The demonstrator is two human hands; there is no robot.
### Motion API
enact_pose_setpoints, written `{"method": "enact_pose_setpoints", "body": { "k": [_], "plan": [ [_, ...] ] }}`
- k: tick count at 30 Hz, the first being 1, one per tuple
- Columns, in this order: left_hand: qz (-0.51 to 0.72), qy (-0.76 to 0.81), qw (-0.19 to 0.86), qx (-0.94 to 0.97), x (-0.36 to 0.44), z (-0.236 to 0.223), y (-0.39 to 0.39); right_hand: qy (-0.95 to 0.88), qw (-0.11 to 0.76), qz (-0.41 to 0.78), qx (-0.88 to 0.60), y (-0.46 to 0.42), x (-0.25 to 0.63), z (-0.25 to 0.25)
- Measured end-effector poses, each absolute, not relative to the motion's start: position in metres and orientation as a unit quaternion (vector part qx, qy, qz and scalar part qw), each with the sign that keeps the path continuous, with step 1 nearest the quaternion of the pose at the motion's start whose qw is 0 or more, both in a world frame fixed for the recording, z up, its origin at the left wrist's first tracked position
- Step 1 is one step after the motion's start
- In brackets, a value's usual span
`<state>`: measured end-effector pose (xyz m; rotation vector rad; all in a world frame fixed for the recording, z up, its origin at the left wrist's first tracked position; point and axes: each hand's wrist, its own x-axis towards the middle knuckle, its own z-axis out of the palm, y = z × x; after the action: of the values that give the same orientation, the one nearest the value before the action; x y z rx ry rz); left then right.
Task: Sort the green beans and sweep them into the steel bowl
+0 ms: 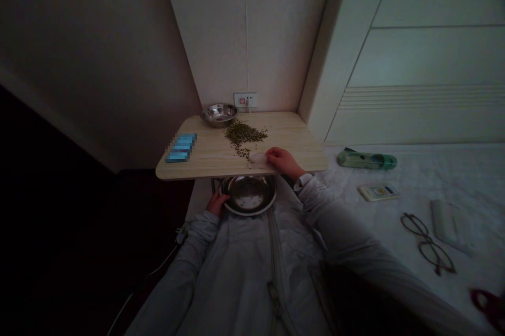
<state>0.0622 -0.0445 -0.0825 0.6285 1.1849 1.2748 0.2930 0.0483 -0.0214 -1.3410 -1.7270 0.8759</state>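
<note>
My left hand [216, 202] grips the left rim of a steel bowl [248, 210], which sits just below the table's front edge, close to my body. A few dark specks lie in this bowl. My right hand [283, 161] rests by the front edge of the small wooden table [197, 165], fingers pinched on a thin see-through piece [258, 159], plastic-looking and hard to make out. Left of it a trail of small green-brown grains [243, 134] runs back to a loose heap. Behind the heap stands a second steel bowl [220, 115].
A blurred-out phone-like screen [181, 148] lies on the table's left. On the white bed to the right are a green bottle [366, 160], a phone [379, 192], eyeglasses [428, 244] and a pale case [450, 225]. A wall socket [245, 100] sits behind the table.
</note>
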Motion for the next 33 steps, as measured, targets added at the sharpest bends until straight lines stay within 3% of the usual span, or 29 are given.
{"method": "enact_pose_setpoints", "body": {
  "k": [33],
  "plan": [
    [0.561, 0.494, 0.609, 0.266, 0.0611, -0.0872, -0.0451, -0.712, 0.327, 0.347, -0.516, 0.0457, 0.2944, -0.0189]
  ]
}}
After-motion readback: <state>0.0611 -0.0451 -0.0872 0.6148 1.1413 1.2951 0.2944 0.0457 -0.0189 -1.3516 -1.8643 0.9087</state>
